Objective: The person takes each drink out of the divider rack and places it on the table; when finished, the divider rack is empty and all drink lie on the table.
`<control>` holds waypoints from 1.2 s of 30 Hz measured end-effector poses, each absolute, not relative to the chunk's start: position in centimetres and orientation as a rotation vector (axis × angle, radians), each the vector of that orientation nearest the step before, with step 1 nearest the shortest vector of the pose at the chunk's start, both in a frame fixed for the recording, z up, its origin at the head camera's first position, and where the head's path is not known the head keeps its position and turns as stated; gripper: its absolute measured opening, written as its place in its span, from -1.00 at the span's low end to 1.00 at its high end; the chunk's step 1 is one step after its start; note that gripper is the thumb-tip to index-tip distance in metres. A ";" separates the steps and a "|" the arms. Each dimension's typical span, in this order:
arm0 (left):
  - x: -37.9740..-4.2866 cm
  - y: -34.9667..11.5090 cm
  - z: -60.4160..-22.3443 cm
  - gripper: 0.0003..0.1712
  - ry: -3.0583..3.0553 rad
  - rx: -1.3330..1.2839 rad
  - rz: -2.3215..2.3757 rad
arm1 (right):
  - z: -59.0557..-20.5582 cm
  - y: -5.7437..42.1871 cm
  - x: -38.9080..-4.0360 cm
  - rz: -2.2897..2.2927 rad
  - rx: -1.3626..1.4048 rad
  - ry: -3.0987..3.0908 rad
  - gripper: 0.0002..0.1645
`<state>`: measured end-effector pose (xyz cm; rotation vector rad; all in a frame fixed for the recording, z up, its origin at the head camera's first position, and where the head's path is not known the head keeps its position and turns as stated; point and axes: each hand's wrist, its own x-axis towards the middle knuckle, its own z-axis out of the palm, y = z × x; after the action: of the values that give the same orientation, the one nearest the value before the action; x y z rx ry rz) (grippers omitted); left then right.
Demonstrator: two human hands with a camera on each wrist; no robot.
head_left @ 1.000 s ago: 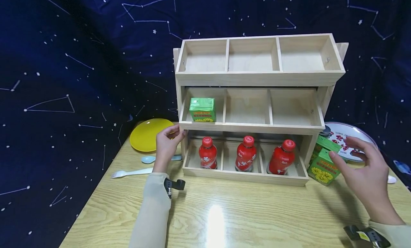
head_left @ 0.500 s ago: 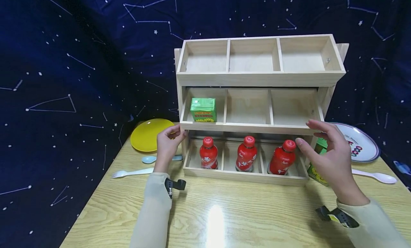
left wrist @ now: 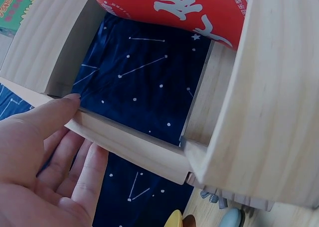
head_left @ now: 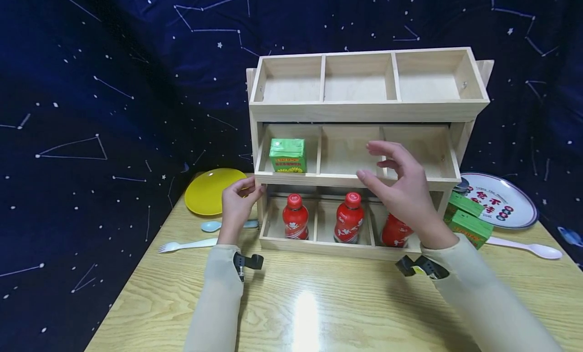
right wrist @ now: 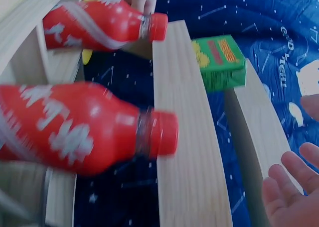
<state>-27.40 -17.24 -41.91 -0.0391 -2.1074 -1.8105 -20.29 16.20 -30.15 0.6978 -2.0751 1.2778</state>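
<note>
A three-tier wooden rack (head_left: 369,112) stands on the table. My left hand (head_left: 238,206) grips its left side post, thumb on one face and fingers on the other, as the left wrist view shows (left wrist: 55,152). My right hand (head_left: 405,192) hovers in front of the middle tier with fingers spread and nothing in them. A green drink carton (head_left: 288,156) sits in that tier's left compartment. Each bottom compartment holds a red bottle: left (head_left: 295,218), middle (head_left: 349,219) and right (head_left: 395,231). My right hand and wrist hide the right bottle's cap.
Two more green cartons (head_left: 471,228) stand right of the rack, beside a patterned white plate (head_left: 514,205) and a white spoon (head_left: 542,251). On the left lie a yellow plate (head_left: 207,192), a blue spoon (head_left: 210,226) and a white fork (head_left: 182,245). A dark starry cloth (head_left: 136,88) hangs behind.
My right hand has moved left, from beside the cartons at the right to in front of the middle tier. My left hand has stayed on the post.
</note>
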 end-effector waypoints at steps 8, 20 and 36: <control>-27.4 -17.3 -42.0 -0.54 -2.117 -0.034 -1.808 | -29.8 12.1 -23.1 1.371 0.824 -2.167 -0.31; -27.4 -17.0 -42.0 -0.57 -2.093 -0.033 -1.835 | -29.9 7.4 -25.9 1.400 0.800 -2.351 -0.25; -27.3 -17.1 -41.7 -0.56 -2.095 -0.020 -1.832 | -30.3 5.9 -26.3 1.414 0.872 -2.063 -0.43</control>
<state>-27.35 -17.08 -41.69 -0.0202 -2.0955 -1.8320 -26.26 5.91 -30.33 0.8720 -2.0630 1.4139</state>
